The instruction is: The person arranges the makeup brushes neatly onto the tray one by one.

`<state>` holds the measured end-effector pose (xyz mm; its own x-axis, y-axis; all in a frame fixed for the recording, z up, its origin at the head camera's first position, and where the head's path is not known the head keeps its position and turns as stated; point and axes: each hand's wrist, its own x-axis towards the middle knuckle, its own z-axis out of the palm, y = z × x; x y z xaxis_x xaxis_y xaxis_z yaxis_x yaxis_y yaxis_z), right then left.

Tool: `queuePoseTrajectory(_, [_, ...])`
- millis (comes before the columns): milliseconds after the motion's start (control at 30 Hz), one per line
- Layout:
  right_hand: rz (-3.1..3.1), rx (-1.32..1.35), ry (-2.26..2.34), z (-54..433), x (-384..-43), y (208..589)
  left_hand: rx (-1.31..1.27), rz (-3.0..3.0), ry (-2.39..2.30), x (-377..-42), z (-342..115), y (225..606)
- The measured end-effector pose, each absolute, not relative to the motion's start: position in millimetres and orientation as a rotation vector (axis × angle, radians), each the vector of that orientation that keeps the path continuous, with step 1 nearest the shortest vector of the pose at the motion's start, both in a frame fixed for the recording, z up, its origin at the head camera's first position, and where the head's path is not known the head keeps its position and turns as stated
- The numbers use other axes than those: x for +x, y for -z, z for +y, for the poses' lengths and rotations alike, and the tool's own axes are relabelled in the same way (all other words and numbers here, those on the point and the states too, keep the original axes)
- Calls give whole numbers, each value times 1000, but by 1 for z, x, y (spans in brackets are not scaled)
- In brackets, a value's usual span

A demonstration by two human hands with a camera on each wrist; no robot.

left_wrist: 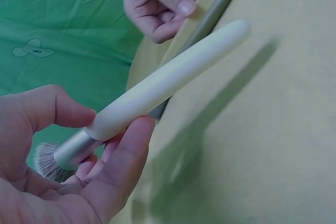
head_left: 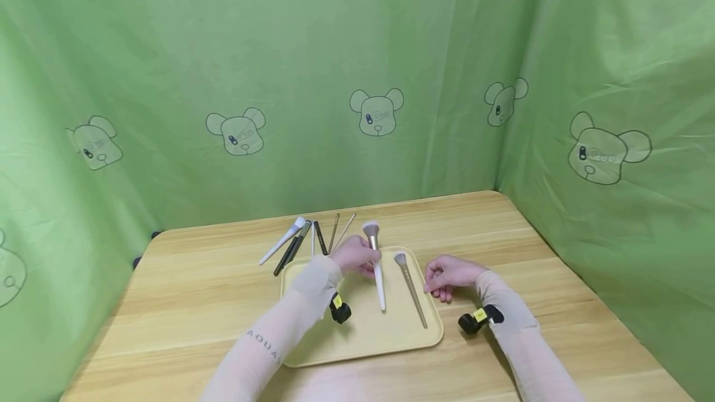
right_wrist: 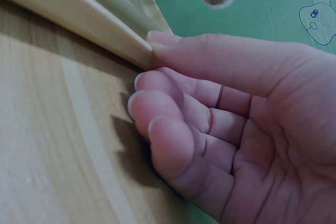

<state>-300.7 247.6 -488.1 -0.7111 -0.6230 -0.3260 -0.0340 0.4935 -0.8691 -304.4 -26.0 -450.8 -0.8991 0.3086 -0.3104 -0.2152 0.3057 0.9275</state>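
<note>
My left hand (head_left: 355, 254) pinches a white-handled makeup brush (left_wrist: 173, 80) between thumb and fingers, near its metal collar. The brush is held above a yellow tray (head_left: 363, 337), bristles pointing away from me, and its shadow falls on the tray. On the tray's right side lies a brown-handled makeup brush (head_left: 412, 290) with grey bristles. My right hand (head_left: 454, 273) is at the tray's right edge. In the right wrist view its thumb lies on the tray rim (right_wrist: 123, 38), with the index fingertip against the outer side and the other fingers curled below.
Past the tray's far left edge, several more brushes lie on the wooden table (head_left: 195, 303), among them a blue-white brush (head_left: 285, 241) and a black-handled brush (head_left: 292, 252). A green curtain (head_left: 313, 160) printed with bear heads surrounds the table's back and sides.
</note>
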Motion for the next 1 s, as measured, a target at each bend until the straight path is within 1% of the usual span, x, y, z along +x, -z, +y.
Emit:
queuePoseTrajectory(267, [2098,-537,1213,248,-300,487,59,2099,-1639,-294,-17,461])
queuePoseTrajectory(600, [2100,-536,1219,247,-301,488,59,2214,-1621,-279,-10,470])
queuePoseTrajectory(1000, [2099,-540,1215,248,-302,489,105,2281,-1492,-267,-6,466])
